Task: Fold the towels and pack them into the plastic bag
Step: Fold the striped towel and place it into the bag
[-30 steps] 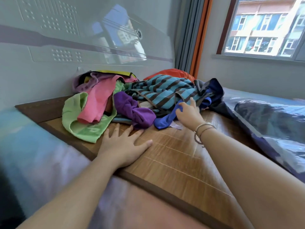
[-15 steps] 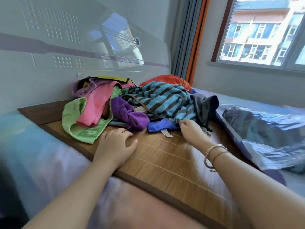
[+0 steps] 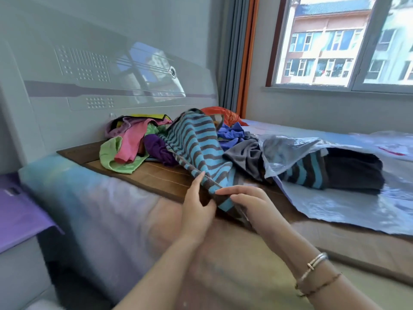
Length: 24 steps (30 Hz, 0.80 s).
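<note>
Head view: we see the blue-and-brown striped towel (image 3: 196,144) drawn out of the pile toward the near edge of the wooden mat (image 3: 161,177), its lower corner held by both hands. Our left hand (image 3: 196,209) pinches the towel's hem between thumb and fingers; our right hand (image 3: 250,202) grips the same corner from the other side, fingers curled over the cloth — two bracelets (image 3: 315,269) circle that wrist. Behind the striped towel lie the remaining towels: green (image 3: 111,157), pink (image 3: 131,144), purple (image 3: 156,146), blue (image 3: 232,135) and grey (image 3: 245,155). To the right, the plastic bag (image 3: 335,198) lies open on the bed — a folded striped towel and a dark one (image 3: 355,168) rest inside it.
</note>
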Motion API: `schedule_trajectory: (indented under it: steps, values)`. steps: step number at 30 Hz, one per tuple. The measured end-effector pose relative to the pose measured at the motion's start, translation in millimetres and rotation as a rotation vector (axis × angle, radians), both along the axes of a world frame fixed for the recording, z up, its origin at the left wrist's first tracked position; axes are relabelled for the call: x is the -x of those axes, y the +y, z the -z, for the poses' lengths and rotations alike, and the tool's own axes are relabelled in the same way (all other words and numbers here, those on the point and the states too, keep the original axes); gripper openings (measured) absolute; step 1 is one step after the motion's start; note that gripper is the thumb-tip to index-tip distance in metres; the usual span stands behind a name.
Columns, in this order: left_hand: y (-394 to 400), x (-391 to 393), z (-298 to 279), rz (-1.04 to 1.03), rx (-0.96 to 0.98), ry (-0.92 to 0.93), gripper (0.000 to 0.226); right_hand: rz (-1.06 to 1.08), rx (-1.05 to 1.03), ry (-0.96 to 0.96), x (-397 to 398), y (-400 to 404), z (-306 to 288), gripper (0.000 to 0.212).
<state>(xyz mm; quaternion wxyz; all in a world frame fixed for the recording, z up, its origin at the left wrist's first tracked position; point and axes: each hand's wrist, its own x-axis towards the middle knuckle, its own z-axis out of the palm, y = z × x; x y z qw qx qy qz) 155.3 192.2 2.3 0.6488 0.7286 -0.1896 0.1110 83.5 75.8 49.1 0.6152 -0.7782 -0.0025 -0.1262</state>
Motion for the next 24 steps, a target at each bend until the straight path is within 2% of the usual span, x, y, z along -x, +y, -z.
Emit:
schedule_trajectory:
  steps: [3, 5, 7, 12, 15, 17, 18, 20, 21, 23, 24]
  values:
    - [0, 20, 1, 0.126, 0.356, 0.314, 0.048, -0.021, -0.060, 0.026, 31, 5, 10, 0.036]
    - [6, 33, 3, 0.165, 0.491, 0.434, 0.034, -0.024, -0.024, 0.049, 44, 5, 15, 0.037]
    - [9, 47, 0, 0.199, 0.503, 0.479, 0.022, -0.030, 0.036, 0.077, 51, 6, 14, 0.037]
    - [16, 58, -5, 0.181, 0.578, 0.530, 0.040, -0.012, 0.108, 0.085, 59, 6, 5, 0.035]
    - [22, 56, -3, 0.200, 0.644, 0.596, 0.041, 0.292, 0.373, 0.076, 53, -8, 22, 0.020]
    - [25, 53, -2, 0.248, 0.674, 0.618, 0.042, 0.382, 0.511, 0.239, 56, -19, 31, 0.017]
    - [26, 52, -2, 0.273, 0.675, 0.619, 0.043, 0.339, 0.448, 0.348, 59, -21, 33, 0.024]
    - [24, 54, -2, 0.326, 0.662, 0.622, 0.044, 0.182, 0.076, 0.504, 66, -18, 33, 0.043]
    - [22, 56, -1, 0.350, 0.646, 0.624, 0.044, 0.094, -0.103, 0.522, 67, -14, 31, 0.050]
    - [19, 64, -2, 0.387, 0.598, 0.615, 0.043, -0.036, -0.305, 0.473, 68, -5, 27, 0.041]
    - [17, 67, -2, 0.398, 0.575, 0.606, 0.042, -0.027, -0.376, 0.426, 65, -2, 26, 0.032]
